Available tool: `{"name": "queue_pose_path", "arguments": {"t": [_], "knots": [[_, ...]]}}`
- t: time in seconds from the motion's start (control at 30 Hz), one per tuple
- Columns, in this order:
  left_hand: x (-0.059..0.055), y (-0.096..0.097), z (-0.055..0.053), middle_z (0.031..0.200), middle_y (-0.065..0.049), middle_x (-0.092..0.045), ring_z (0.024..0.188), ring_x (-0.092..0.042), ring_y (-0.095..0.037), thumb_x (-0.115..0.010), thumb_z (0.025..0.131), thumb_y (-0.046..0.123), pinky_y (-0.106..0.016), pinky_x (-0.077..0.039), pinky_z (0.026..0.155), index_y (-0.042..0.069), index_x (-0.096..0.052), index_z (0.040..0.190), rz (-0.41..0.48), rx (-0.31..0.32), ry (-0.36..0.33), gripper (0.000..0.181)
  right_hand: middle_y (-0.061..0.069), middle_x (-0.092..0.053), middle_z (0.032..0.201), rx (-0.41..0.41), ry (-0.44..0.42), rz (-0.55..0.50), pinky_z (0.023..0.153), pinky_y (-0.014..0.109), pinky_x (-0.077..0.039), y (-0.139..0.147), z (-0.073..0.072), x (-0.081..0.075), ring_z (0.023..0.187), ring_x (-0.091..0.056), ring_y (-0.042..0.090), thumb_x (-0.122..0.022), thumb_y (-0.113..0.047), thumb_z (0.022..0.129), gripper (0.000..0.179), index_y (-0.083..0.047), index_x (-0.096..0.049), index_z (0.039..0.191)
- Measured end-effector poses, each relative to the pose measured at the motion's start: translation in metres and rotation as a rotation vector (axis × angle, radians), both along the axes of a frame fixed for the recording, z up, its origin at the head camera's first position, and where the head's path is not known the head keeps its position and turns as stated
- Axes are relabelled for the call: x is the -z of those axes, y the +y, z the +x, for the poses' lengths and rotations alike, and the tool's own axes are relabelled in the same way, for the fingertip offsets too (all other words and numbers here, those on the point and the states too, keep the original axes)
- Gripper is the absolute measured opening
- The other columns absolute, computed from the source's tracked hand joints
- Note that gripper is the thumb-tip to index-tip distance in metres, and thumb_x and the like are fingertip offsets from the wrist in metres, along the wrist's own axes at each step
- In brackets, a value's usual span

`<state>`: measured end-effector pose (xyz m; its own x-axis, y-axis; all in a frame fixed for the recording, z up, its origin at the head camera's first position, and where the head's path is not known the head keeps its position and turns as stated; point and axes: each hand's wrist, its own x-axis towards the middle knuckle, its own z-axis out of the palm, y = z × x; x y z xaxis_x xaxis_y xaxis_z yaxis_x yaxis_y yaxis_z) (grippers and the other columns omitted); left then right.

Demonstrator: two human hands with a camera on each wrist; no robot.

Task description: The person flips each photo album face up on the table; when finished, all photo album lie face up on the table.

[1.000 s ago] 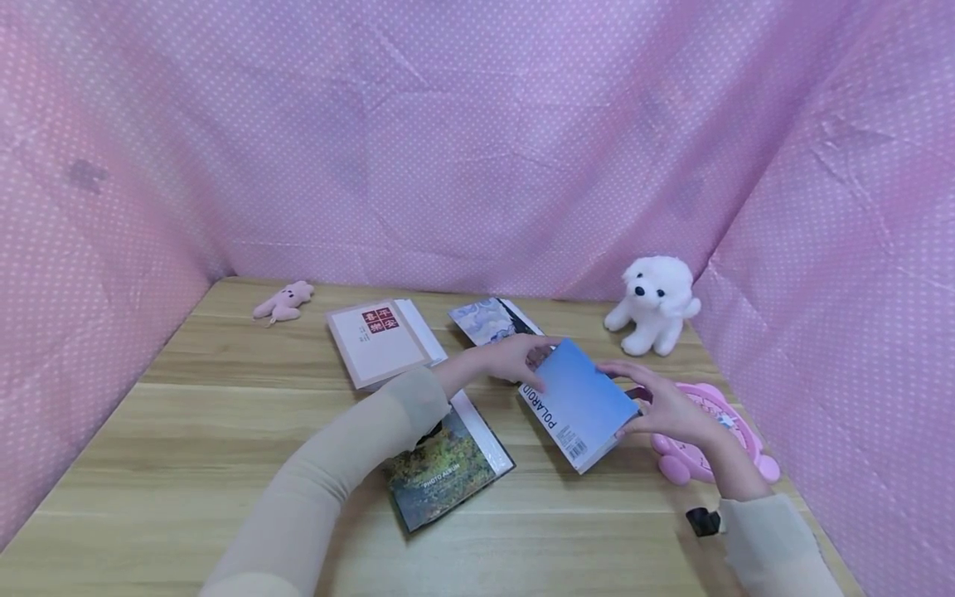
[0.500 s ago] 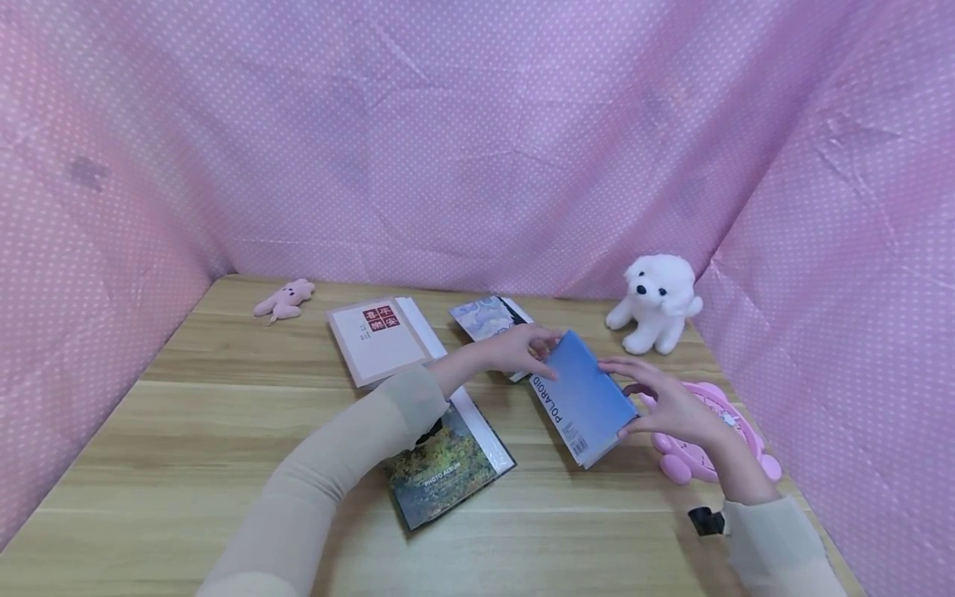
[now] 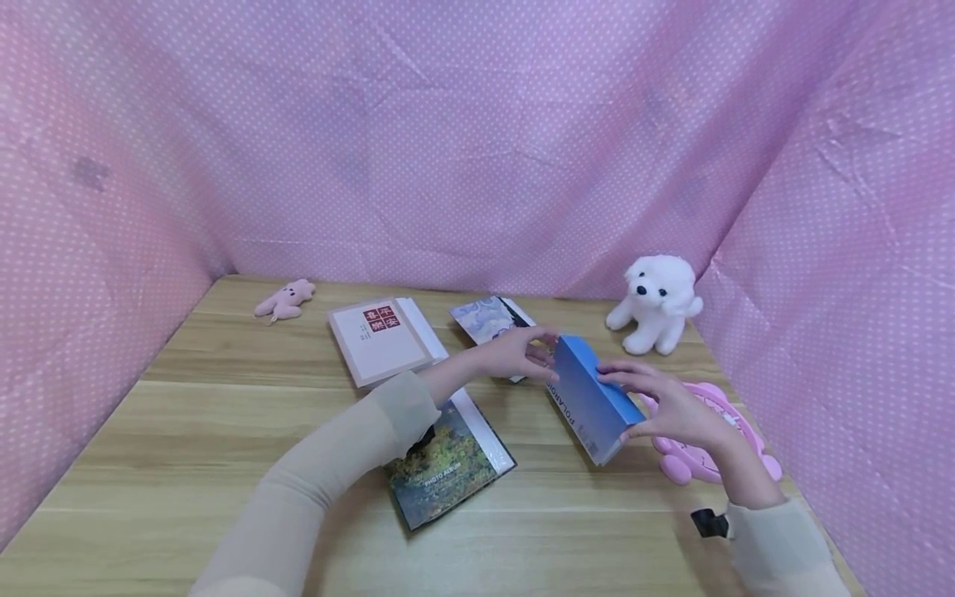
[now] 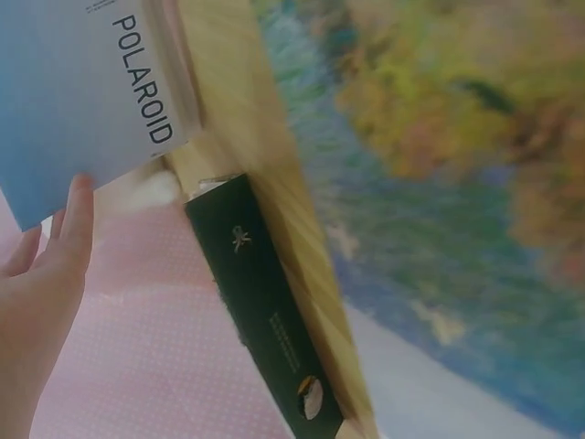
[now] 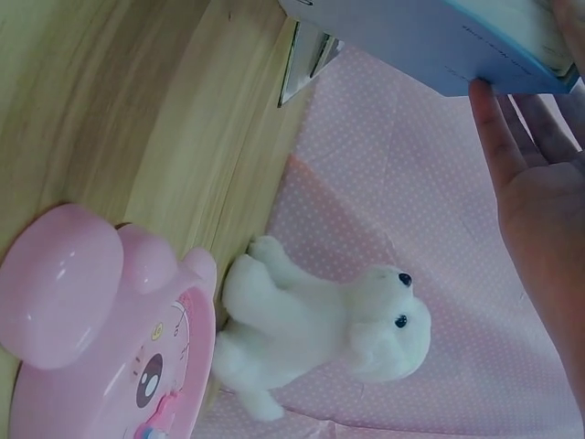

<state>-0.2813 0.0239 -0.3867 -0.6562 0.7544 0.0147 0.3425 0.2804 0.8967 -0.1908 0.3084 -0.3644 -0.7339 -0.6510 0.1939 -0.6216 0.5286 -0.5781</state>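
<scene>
A blue photo album (image 3: 593, 402) printed POLAROID is held tilted up on edge above the table, between both hands. My left hand (image 3: 515, 352) pinches its upper left end; in the left wrist view, a finger of the left hand (image 4: 46, 302) lies against the blue cover (image 4: 55, 110). At the other end my right hand (image 3: 664, 402) grips it, fingers over the top edge and thumb at the near corner. The right wrist view shows the right hand (image 5: 548, 201) under the album's blue side (image 5: 430, 46). Behind the left hand lies a purple-and-white patterned album (image 3: 485, 319), partly hidden.
A landscape-covered PHOTO ALBUM (image 3: 448, 473) lies under the left forearm. Beyond it is a cream album (image 3: 380, 348) with red squares. A pink toy-like clock (image 3: 694, 456) sits by the right hand. A white plush dog (image 3: 656, 303) and small pink plush (image 3: 287, 300) stand farther back.
The blue album has tipped from cover facing up to a more upright stance, shifting slightly right. The left hand has followed it a little; the other things stay put.
</scene>
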Motion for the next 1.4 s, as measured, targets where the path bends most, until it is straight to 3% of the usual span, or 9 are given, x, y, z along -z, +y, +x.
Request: {"name": "queue_pose_path", "arguments": {"t": [0.33,0.6,0.9,1.17,1.4], "knots": [[0.003,-0.007,0.007,0.137,-0.010,-0.044,0.120,-0.054,-0.026,-0.075,0.081,0.014,-0.025,-0.052,0.088,0.008,-0.037,0.138,0.075,-0.031,-0.096,0.069,0.008,-0.039,0.147,-0.026,0.022,0.050,0.099,0.016,-0.037,-0.004,-0.001,0.004,0.134,-0.034,0.019,-0.083,-0.030,0.068,0.070,-0.017,-0.056,0.131],[0.006,-0.011,0.009,0.132,-0.013,-0.045,0.114,-0.058,-0.025,-0.074,0.081,0.008,-0.025,-0.053,0.085,0.005,-0.042,0.132,0.089,-0.060,-0.118,0.061,0.010,-0.030,0.152,-0.009,-0.101,0.044,0.098,0.047,-0.045,-0.007,-0.001,0.011,0.133,-0.034,0.035,-0.083,-0.032,0.068,0.074,-0.021,-0.052,0.134],[0.011,-0.015,0.010,0.127,-0.014,-0.048,0.108,-0.062,-0.026,-0.071,0.083,0.005,-0.022,-0.053,0.084,0.006,-0.045,0.135,0.082,-0.030,-0.023,0.059,0.009,-0.030,0.152,0.000,-0.148,0.033,0.094,0.048,-0.048,-0.013,0.001,0.016,0.129,-0.039,0.035,-0.085,-0.032,0.066,0.080,-0.025,-0.049,0.137],[0.011,-0.022,0.014,0.128,-0.013,-0.050,0.106,-0.063,-0.022,-0.071,0.084,0.010,-0.021,-0.052,0.086,0.009,-0.045,0.139,0.048,-0.032,0.022,0.061,0.014,-0.026,0.153,-0.081,-0.161,0.001,0.096,0.047,-0.047,-0.018,-0.001,0.019,0.130,-0.037,0.032,-0.086,-0.027,0.066,0.084,-0.019,-0.046,0.140],[0.013,-0.028,0.020,0.126,-0.010,-0.055,0.105,-0.063,-0.018,-0.068,0.087,0.021,-0.020,-0.051,0.086,0.013,-0.046,0.139,-0.037,-0.036,0.118,0.056,0.013,-0.026,0.153,-0.153,-0.166,-0.013,0.094,0.042,-0.050,-0.024,0.000,0.022,0.131,-0.037,0.027,-0.086,-0.018,0.066,0.084,-0.015,-0.045,0.140]]}}
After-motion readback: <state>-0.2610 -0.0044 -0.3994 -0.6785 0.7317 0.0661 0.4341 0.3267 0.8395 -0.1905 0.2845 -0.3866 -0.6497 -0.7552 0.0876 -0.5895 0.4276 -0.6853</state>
